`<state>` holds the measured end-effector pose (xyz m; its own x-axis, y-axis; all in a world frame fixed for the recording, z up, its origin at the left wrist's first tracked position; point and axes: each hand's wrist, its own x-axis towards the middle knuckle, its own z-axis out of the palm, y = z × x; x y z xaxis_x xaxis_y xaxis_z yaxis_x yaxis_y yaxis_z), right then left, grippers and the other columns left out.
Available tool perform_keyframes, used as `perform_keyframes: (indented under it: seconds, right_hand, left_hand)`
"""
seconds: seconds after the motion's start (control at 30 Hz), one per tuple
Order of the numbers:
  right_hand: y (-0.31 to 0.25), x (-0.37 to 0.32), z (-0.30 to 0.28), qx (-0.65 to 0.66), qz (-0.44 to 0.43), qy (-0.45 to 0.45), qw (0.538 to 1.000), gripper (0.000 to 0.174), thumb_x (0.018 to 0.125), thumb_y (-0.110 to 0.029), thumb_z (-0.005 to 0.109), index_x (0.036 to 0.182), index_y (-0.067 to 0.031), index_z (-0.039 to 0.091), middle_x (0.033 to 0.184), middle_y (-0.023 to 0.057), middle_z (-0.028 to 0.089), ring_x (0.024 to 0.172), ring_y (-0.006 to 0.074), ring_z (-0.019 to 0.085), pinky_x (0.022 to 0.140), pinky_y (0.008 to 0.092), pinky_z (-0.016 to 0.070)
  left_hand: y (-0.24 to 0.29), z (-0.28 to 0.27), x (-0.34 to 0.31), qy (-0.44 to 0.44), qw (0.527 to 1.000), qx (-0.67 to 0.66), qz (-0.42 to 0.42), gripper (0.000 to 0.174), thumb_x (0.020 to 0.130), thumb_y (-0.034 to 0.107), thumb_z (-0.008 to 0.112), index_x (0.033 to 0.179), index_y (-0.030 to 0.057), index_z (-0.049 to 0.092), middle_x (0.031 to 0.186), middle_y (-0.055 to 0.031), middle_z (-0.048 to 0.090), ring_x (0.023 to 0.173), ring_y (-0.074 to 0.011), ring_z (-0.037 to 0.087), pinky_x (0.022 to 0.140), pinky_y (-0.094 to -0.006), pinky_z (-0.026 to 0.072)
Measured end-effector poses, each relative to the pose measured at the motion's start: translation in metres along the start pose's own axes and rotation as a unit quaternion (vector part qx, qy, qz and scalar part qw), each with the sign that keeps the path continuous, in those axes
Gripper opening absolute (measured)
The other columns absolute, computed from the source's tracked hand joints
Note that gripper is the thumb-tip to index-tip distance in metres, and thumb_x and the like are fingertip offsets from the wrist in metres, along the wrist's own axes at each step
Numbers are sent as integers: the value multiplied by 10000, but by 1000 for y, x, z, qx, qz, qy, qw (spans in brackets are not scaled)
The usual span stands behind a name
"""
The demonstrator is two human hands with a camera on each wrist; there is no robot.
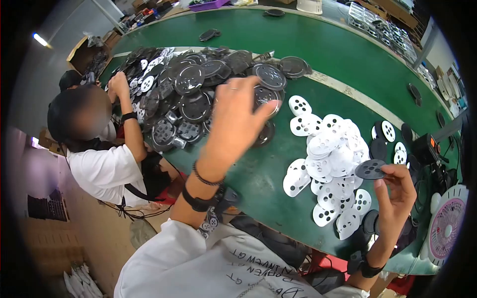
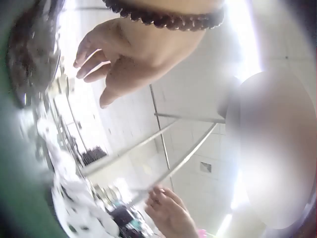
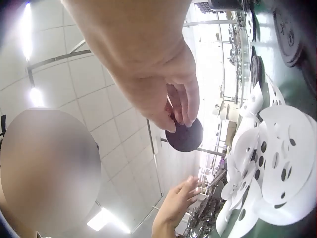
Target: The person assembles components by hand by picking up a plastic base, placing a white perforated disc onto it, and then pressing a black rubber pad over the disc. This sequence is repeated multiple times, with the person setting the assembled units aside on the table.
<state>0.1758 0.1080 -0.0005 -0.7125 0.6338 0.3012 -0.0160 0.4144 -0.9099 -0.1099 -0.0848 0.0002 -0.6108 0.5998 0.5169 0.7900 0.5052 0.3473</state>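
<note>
My right hand [image 1: 396, 198] pinches a round black disc with holes [image 1: 371, 169] at its edge, between thumb and fingers, above the table's right side. In the right wrist view that disc shows as a dark round below the fingertips. Over the edge of a heap of clear plastic domed parts [image 1: 190, 79] my left hand [image 1: 236, 116] is raised, its thumb spread away from the fingers and nothing in it. The left wrist view shows the same empty hand with fingers loosely bent. Between the hands lies a pile of white perforated discs [image 1: 325, 144], overlapping one another.
The green table [image 1: 258, 174] runs under everything. Beside the right hand are black discs [image 1: 377, 148], a black device [image 1: 426, 148] and a pink fan [image 1: 447, 226]. Another person [image 1: 107, 164] works at the heap's far left. A pale strip [image 1: 343, 89] divides the table lengthwise.
</note>
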Motion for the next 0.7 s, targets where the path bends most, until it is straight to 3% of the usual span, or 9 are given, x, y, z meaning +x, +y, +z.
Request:
perform_keyframes:
  seconds: [0.1,0.13,0.23,0.33,0.43,0.5,0.57,0.67,0.7]
  right_hand:
    - [-1,3,3,-62,-72,36,995,178,845,63,646,1014,31,601,1180,125,582,1057,191,593,913,308,483]
    - [-1,3,6,-48,-82,47,994,169,881,34,618,1044,18,575,1220,139,560,1078,203,589,931,317,475]
    - [5,3,12,9,-92,58,994,180,996,-59,511,1165,-20,464,1328,184,503,1142,253,585,975,357,460]
    - [4,0,11,88,-46,36,994,225,1001,-48,502,1209,-21,421,1288,176,509,1135,262,598,959,364,487]
    - [-6,-4,16,113,-43,46,992,282,987,-10,505,1245,-12,390,1175,145,495,1076,248,624,842,338,571]
    - [-6,-6,19,137,-33,50,989,307,968,24,517,1255,2,407,1159,127,463,1013,222,629,751,317,608]
    - [-6,-8,19,128,-35,49,990,340,961,32,523,1282,5,413,1173,126,462,987,207,623,751,317,608]
    - [-1,-5,17,104,-60,53,991,402,944,54,537,1329,14,427,1202,128,456,938,178,608,737,316,606]
    - [1,-6,17,90,-72,52,992,430,934,67,546,1347,20,434,1219,129,452,916,164,600,722,315,604]
  left_hand:
    - [-44,-8,-1,-41,987,117,-104,874,759,403,826,1391,-62,440,1325,-290,521,1178,-412,524,1047,-450,403]
    - [-49,-5,-2,-37,987,117,-104,874,759,403,826,1391,-62,440,1325,-290,521,1178,-412,524,1047,-450,403]
    - [-56,-1,-3,-33,993,26,-114,861,726,327,859,1385,-44,449,1274,-248,572,1189,-404,540,1005,-447,444]
    - [-50,-9,-5,-24,995,24,-92,725,768,231,825,1372,8,494,1245,-193,601,1145,-373,562,976,-423,458]
    - [-55,-15,-8,2,994,-99,-52,528,816,139,767,1306,61,586,1235,-144,597,1124,-332,548,972,-405,448]
    - [-49,-11,-19,5,997,-66,-31,449,833,117,743,1262,67,620,1222,-136,589,1106,-319,539,973,-406,441]
    - [-48,-2,-28,15,999,-30,-39,331,863,118,712,1190,80,678,1207,-129,565,1067,-312,527,978,-420,428]
    - [-35,0,-33,63,994,-13,-93,396,867,180,726,1240,70,652,1224,-153,547,1077,-335,504,987,-436,418]
    - [-34,2,-33,53,993,-1,-103,558,847,270,758,1332,58,581,1277,-182,518,1129,-363,479,992,-459,410]
